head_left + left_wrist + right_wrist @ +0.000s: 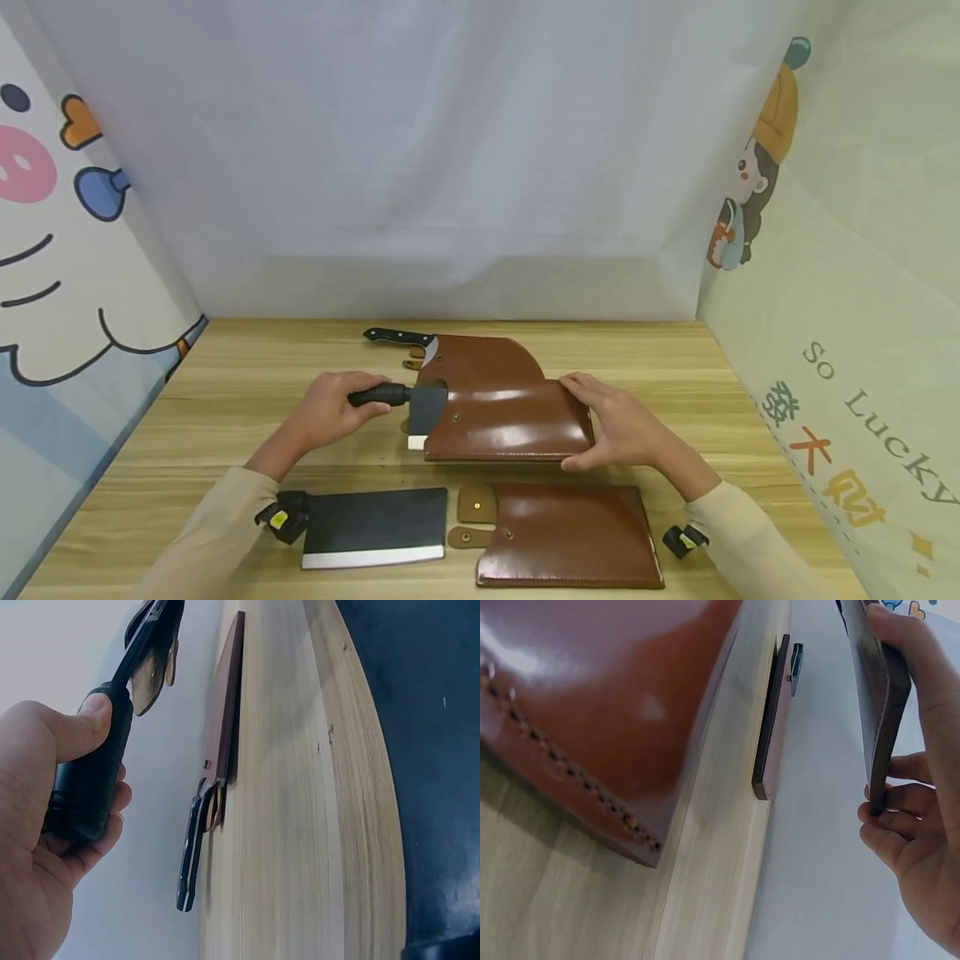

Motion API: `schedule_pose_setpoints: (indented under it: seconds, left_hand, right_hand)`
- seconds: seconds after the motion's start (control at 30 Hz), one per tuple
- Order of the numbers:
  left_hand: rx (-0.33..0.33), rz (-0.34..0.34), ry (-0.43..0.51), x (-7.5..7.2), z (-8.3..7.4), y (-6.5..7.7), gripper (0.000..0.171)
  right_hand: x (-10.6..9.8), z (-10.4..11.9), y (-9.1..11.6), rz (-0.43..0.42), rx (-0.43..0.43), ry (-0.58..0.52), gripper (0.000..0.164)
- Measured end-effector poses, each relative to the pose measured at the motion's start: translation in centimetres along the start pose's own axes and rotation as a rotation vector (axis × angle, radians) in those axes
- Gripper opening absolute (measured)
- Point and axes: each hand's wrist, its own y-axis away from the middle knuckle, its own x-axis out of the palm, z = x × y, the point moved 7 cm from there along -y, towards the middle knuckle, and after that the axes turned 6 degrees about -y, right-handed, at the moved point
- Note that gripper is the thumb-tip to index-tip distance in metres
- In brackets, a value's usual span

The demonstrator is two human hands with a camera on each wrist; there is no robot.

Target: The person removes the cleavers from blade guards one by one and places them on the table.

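Wooden tabletop point(225, 375): left fingers point(101, 840) curl round cleaver handle point(386, 394), right fingers point(909, 799) grip sheath point(517, 421).

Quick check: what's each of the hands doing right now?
Left hand: closed, holding a cleaver by its black handle.
Right hand: closed, gripping the end of the brown sheath around that blade.

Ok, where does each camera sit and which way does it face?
Head: worn on the head, looking forward and down at the table; left hand, right hand, sleeves show.
Left wrist: worn there, facing that hand gripping a black cleaver handle.
Right wrist: worn there, facing that hand gripping a brown sheath.
Both wrist views share the far sheathed knife.
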Motion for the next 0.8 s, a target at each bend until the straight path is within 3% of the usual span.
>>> schedule_pose_setpoints:
  seconds: [0.8]
  left_hand:
    - [-0.053, 0.020, 0.026, -1.6, 1.2, 1.2, 0.037]
  right_hand:
    - [-0.6, -0.5, 1.2, -0.039, 0.005, -0.014, 0.120]
